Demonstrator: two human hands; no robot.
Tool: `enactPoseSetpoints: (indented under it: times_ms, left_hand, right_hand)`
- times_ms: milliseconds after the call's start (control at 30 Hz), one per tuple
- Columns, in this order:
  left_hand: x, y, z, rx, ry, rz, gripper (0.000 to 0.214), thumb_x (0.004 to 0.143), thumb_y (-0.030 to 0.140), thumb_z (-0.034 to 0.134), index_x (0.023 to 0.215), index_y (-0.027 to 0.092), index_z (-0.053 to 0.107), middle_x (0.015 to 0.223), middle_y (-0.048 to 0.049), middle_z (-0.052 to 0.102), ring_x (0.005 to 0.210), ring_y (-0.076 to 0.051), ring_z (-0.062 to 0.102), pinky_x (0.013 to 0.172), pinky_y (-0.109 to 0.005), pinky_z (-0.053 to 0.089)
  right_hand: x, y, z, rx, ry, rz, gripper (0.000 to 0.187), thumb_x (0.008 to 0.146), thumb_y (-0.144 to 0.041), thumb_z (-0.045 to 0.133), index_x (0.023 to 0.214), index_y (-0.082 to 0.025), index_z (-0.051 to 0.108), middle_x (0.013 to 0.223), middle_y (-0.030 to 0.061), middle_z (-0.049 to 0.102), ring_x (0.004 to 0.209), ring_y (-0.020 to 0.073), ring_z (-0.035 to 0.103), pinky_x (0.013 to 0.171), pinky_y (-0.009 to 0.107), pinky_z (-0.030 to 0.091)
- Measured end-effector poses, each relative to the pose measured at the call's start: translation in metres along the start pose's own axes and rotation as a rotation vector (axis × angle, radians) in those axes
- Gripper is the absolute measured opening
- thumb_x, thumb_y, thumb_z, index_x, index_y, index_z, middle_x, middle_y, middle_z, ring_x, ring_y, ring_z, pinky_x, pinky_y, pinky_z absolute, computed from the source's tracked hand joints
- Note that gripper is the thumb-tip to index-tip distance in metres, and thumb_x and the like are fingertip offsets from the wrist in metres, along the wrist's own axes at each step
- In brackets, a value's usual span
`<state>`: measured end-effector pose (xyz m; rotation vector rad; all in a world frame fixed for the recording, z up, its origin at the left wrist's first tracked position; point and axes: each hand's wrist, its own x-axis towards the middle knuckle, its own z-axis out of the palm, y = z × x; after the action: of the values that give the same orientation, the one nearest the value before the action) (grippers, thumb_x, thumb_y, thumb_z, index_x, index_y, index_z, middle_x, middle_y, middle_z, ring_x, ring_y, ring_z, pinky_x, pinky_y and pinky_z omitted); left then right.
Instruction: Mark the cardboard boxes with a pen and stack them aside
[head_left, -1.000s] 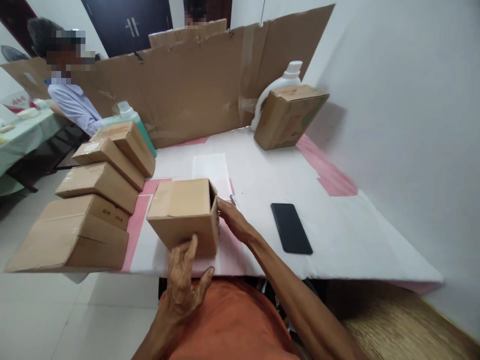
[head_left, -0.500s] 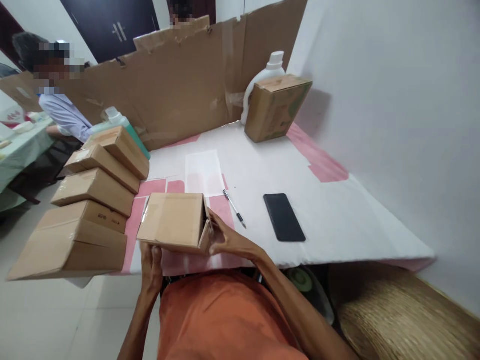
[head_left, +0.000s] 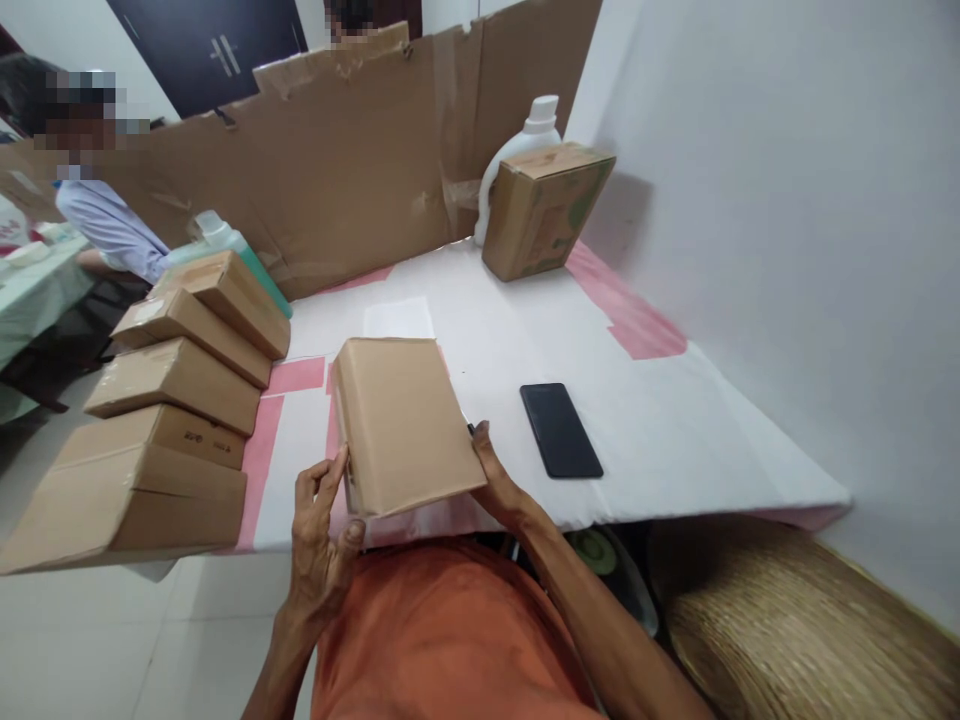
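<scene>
A brown cardboard box [head_left: 409, 425] is turned and tilted over the near part of the table, a broad plain side facing me. My right hand [head_left: 501, 485] grips its right edge near the lower corner, thumb raised beside it. My left hand [head_left: 321, 530] is at the box's lower left, fingers apart and bent, a fingertip touching its left side; nothing is wrapped in it. Most of the pen is hidden behind the box and right thumb. A black smartphone [head_left: 561, 430] lies flat to the right of my right hand.
Several cardboard boxes [head_left: 191, 450] stand in a row at the left edge. Behind them is a green-liquid bottle [head_left: 259, 268]. A white jug [head_left: 541, 118] and another box [head_left: 547, 215] stand by the cardboard partition [head_left: 360, 170]. A co-worker's sleeve [head_left: 112, 225] shows at left.
The box has been turned and tipped, so a different, larger side shows, and it now covers most of the pen. My left hand has shifted from under its near edge to its left side.
</scene>
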<state>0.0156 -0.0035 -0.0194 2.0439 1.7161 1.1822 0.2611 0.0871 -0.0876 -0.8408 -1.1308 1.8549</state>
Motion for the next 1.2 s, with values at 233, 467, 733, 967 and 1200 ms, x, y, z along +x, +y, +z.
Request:
enactPoseSetpoints:
  times_ms: [233,467,733,967,1200]
  left_hand:
    - [0.017,0.019,-0.013,0.09,0.019,0.14,0.091,0.099,0.084,0.037,0.173,0.031,0.035,0.173,-0.0172,0.037,0.16,-0.041,0.036,0.129,-0.062,0.033]
    - [0.034,0.04,-0.029,0.063,0.111,0.186,0.112,0.085,0.097,0.047,0.172,0.028,0.034,0.173,-0.0184,0.039,0.165,-0.044,0.029,0.134,-0.065,0.023]
    - [0.039,0.02,-0.027,-0.038,0.183,-0.029,0.075,0.096,0.071,0.061,0.152,0.022,0.057,0.139,-0.0159,0.066,0.136,-0.037,0.062,0.116,-0.052,0.05]
    - [0.013,-0.006,-0.016,-0.167,0.175,-0.204,0.074,0.095,0.083,0.05,0.131,0.02,0.067,0.123,-0.0134,0.072,0.113,-0.032,0.071,0.098,-0.045,0.06]
    - [0.051,-0.041,-0.043,-0.374,0.356,-0.458,0.061,0.087,0.077,0.065,0.119,0.025,0.067,0.129,-0.0075,0.072,0.129,-0.034,0.065,0.117,-0.049,0.049]
  right_hand:
    - [-0.012,-0.032,0.008,0.204,-0.177,0.07,0.122,0.075,-0.112,0.019,0.13,-0.017,0.073,0.102,0.0176,0.079,0.104,0.0369,0.076,0.07,0.044,0.064]
    - [-0.031,-0.064,0.011,0.028,-0.284,0.04,0.119,0.068,-0.114,0.035,0.125,-0.019,0.077,0.097,0.0151,0.074,0.08,0.0304,0.069,0.068,0.047,0.062]
    - [-0.048,-0.081,0.03,-0.234,-0.255,-0.12,0.106,0.086,-0.104,0.021,0.103,-0.018,0.079,0.076,0.009,0.071,0.064,0.0218,0.067,0.059,0.033,0.051]
    - [-0.039,-0.077,0.029,-0.567,0.0,-0.118,0.078,0.094,-0.093,0.045,0.104,-0.022,0.076,0.097,0.0111,0.075,0.087,0.0293,0.069,0.081,0.042,0.055]
    - [-0.026,-0.074,0.044,-0.704,0.103,-0.113,0.049,0.11,-0.061,0.051,0.125,-0.02,0.073,0.123,0.0136,0.075,0.108,0.0293,0.07,0.096,0.043,0.051]
